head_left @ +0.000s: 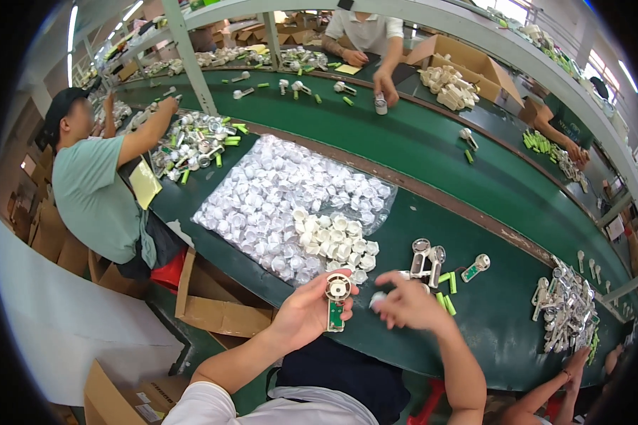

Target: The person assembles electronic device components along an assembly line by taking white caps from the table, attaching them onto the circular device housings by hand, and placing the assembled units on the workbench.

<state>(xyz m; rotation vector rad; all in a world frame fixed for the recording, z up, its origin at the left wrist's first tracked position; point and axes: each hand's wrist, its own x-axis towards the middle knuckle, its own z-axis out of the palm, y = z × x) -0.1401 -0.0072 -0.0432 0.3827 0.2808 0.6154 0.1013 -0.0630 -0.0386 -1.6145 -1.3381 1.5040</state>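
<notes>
My left hand (305,310) is closed around an open handheld fan body (338,287), a pale round head above a handle that shows a green circuit board. It holds the piece upright over the table's near edge. Just to the right, my right hand (415,306) is blurred by motion, with a small white plastic part (378,300) at its fingertips. In front of both hands lies a pile of loose cream plastic caps (337,241). These rest against a clear bag of white caps (262,195).
Fan housings (420,256) and green battery cells (444,297) lie beyond my right hand. A heap of fan parts (571,308) sits farther right. Behind runs a green conveyor belt (404,152). Co-workers (96,170) sit around it. An open carton (223,301) stands below left.
</notes>
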